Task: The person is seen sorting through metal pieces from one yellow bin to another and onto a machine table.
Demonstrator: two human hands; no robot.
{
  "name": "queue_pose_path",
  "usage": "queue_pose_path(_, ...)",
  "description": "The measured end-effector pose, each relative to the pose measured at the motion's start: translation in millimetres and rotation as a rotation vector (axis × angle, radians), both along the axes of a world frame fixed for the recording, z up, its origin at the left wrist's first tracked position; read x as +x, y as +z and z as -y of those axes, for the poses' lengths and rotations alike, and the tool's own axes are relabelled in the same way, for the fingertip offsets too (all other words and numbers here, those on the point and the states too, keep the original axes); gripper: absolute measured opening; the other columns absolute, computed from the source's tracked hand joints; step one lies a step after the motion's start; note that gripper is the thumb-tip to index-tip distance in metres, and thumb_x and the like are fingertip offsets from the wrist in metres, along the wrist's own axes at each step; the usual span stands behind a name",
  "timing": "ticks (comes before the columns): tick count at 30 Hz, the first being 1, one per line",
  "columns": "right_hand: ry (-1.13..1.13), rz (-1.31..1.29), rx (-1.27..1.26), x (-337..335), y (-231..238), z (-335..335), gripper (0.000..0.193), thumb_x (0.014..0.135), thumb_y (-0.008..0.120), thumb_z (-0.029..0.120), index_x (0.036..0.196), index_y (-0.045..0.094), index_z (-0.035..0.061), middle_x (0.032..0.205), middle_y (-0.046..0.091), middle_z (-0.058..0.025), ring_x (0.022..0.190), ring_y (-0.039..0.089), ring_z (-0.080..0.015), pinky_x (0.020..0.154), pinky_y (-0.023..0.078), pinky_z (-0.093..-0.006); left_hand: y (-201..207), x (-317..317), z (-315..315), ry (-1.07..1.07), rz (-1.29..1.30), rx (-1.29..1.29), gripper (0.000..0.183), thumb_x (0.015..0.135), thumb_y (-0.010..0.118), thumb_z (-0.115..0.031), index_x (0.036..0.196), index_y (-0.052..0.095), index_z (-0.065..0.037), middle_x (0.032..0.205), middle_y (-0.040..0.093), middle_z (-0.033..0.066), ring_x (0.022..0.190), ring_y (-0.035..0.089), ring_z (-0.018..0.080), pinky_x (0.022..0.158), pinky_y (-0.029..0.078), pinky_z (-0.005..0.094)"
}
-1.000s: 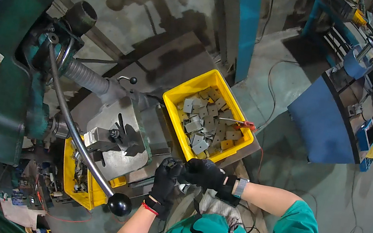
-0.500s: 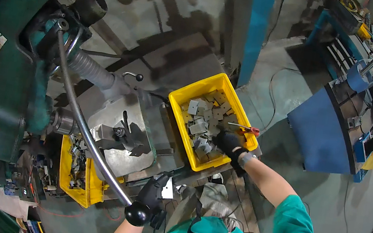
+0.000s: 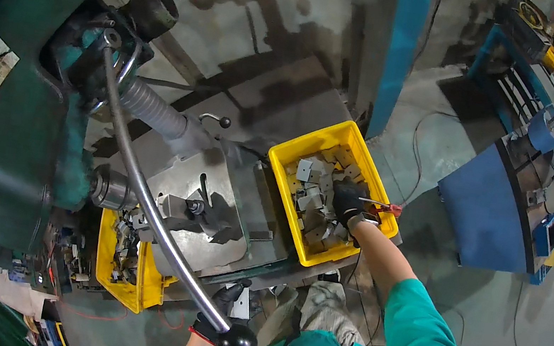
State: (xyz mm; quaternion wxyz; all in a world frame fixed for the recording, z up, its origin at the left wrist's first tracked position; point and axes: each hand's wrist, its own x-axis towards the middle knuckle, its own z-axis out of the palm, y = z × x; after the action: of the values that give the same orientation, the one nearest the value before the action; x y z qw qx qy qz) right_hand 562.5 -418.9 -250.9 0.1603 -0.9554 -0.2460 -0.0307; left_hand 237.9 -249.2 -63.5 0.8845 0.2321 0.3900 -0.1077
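Observation:
My right hand (image 3: 347, 201), in a black glove, reaches into the yellow bin (image 3: 275, 194) among small metal plates (image 3: 313, 196). Its fingertips are hidden by the glove and the parts, so I cannot see whether they grip one. Closer to my body, my left hand (image 3: 226, 300), also in a black glove, pinches a flat light metal plate (image 3: 241, 305). A long steel lever (image 3: 139, 185) with a black ball knob (image 3: 238, 341) passes over my left wrist. Beyond that hand, a clamping fixture (image 3: 194, 209) sits on the drill press's metal table (image 3: 222, 251).
The green drill press (image 3: 4, 132) stands at the left. Below it, another yellow bin (image 3: 139, 288) holds metal parts. A thin rod tool with a red end (image 3: 392, 209) lies across the right bin's rim. Farther right stand a blue cabinet (image 3: 483, 204) and a blue post (image 3: 397, 62).
My right hand has gone deeper into the bin, toward its middle. My left hand keeps the plate near the table's front edge. The whole view has shifted slightly.

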Motion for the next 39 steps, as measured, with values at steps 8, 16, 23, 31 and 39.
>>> queue_pose_path(8, 0.149, -0.423, 0.470, -33.0, 79.9, 20.5, 0.022, 0.071, 0.067, 0.011, 0.090, 0.059, 0.0059, 0.082, 0.063, -0.0140, 0.077, 0.062, -0.0300, 0.066, 0.049, -0.0378, -36.5, -15.8, -9.7, -0.198, -0.024, 0.379, 0.039, 0.082, 0.055, -0.008, 0.119, 0.048, 0.000, 0.097, 0.060, 0.0116, 0.091, 0.062, 0.0258, 0.083, 0.050, 0.0369)
queue_pose_path(16, 0.236, -0.678, 0.798, -99.0, 176.9, 51.6, 0.023, 0.072, 0.073, 0.017, 0.086, 0.058, 0.0066, 0.071, 0.059, -0.0070, 0.063, 0.059, -0.0190, 0.057, 0.046, -0.0307, -3.9, 48.7, 34.7, -0.227, 0.206, 0.145, 0.031, 0.086, 0.050, -0.017, 0.112, 0.053, 0.001, 0.096, 0.061, 0.0090, 0.091, 0.059, 0.0203, 0.087, 0.046, 0.0317)
queue_pose_path(23, 0.331, -0.505, 0.902, -108.9, 183.3, 76.8, 0.023, 0.071, 0.072, 0.013, 0.087, 0.057, 0.0055, 0.072, 0.058, -0.0090, 0.064, 0.059, -0.0254, 0.057, 0.046, -0.0331, -7.4, 87.9, 46.9, -0.238, 0.196, 0.131, 0.034, 0.085, 0.054, -0.011, 0.117, 0.047, -0.002, 0.096, 0.059, 0.0055, 0.084, 0.059, 0.0159, 0.077, 0.051, 0.0316)
queue_pose_path(31, 0.119, -0.756, 1.035, -110.0, 178.8, 86.6, 0.025, 0.075, 0.073, 0.026, 0.081, 0.061, 0.0054, 0.069, 0.061, -0.0038, 0.062, 0.057, -0.0102, 0.055, 0.045, -0.0267, -5.1, 104.8, 59.6, -0.368, 0.213, 0.279, 0.034, 0.087, 0.053, -0.015, 0.118, 0.047, -0.003, 0.090, 0.059, 0.0045, 0.077, 0.059, 0.0146, 0.070, 0.050, 0.0290)
queue_pose_path(39, 0.047, -1.026, 1.189, -107.3, 179.3, 91.8, 0.018, 0.077, 0.070, 0.014, 0.089, 0.060, 0.0050, 0.076, 0.062, 0.0002, 0.067, 0.056, -0.0052, 0.058, 0.046, -0.0213, -5.5, 109.0, 63.1, -0.430, 0.181, 0.278, 0.036, 0.087, 0.054, -0.015, 0.120, 0.047, -0.003, 0.090, 0.058, 0.0041, 0.078, 0.058, 0.0129, 0.070, 0.050, 0.0272)
